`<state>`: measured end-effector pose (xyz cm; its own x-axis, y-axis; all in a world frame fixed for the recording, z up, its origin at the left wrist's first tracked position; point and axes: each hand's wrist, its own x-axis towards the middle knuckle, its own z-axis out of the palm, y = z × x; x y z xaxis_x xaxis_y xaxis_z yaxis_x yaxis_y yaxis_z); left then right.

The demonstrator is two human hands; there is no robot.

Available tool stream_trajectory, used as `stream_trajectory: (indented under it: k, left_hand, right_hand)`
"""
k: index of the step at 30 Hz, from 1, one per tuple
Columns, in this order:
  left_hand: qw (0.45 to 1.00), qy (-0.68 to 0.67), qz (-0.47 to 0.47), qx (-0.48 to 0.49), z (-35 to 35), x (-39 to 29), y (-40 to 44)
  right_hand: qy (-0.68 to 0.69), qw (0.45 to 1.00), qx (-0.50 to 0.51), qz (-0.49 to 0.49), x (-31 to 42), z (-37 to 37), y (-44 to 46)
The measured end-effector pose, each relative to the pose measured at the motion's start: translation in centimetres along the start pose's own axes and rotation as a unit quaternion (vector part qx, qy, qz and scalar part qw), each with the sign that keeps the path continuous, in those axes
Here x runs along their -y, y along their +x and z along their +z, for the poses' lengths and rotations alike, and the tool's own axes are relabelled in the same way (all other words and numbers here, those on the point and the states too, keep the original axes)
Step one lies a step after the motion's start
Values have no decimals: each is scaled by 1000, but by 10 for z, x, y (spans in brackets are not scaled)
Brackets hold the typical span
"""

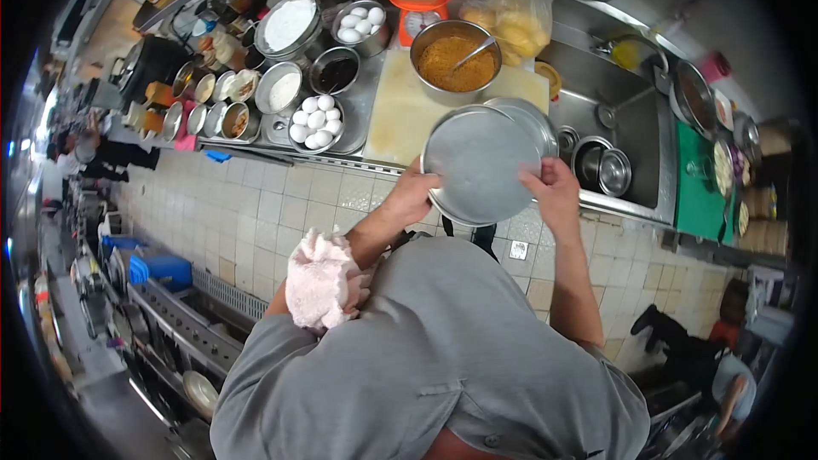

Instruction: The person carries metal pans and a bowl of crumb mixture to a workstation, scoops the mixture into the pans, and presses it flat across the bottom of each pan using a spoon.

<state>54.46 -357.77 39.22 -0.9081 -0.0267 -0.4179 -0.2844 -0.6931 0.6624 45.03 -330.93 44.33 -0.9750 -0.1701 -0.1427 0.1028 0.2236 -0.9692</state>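
A round, shallow metal cake pan [481,166] is held at the counter's front edge, its flat grey face toward me. My left hand [412,194] grips its left rim, thumb on top and the other fingers mostly hidden. My right hand [554,192] is closed on the right rim with the thumb on the face. Partly hidden behind it is another round metal pan [538,122]. Beyond these, a steel bowl [417,77] of orange-brown crumbly mixture with a spoon [474,53] sits on the pale cutting board [394,123]. A pinkish towel [324,279] hangs over my left forearm.
To the left stand bowls of eggs [316,123], white powder [290,24] and dark liquid [335,73]. An orange scale [420,13] and a plastic bag [509,13] are at the back. Right is a sink [635,123] with pots. Other people [111,153] are in the room.
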Motion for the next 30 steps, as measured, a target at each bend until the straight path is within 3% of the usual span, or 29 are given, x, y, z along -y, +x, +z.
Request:
stream_trajectory:
  k: [8, 10, 12, 14, 15, 18, 20, 21, 24, 30]
  left_hand:
    - [998, -25, -56, -3, -109, -43, -52]
    - [998, -5, -27, -61, -129, -40, -62]
    - [997, -25, -13, -66, -149, -39, -61]
    - [994, -62, -6, -85, -168, -44, -61]
    - [989, -46, 0, -142, -166, -45, -62]
    - [981, -76, 19, -175, -183, -34, -44]
    - [981, -80, 19, -175, -189, -29, -32]
    - [977, -99, 23, -186, -186, -27, -28]
    - [970, -118, 14, -213, -172, -29, -22]
    - [965, -175, -29, -192, -145, -34, -33]
  right_hand:
    - [-22, 998, -53, 6, -13, 95, -68]
    - [127, 988, -84, 13, -36, 98, -74]
    - [195, 960, -192, 58, -47, 83, -66]
    - [161, 949, -260, 77, -72, 46, -45]
    - [135, 945, -288, 74, -83, 31, -33]
    - [135, 953, -250, 109, -83, 11, -3]
    - [57, 950, -235, 196, -81, 6, 14]
    - [87, 964, -242, 75, -125, -2, 31]
    - [-30, 958, -282, 37, -124, -9, 34]
    - [-8, 966, -257, -37, -116, -4, 40]
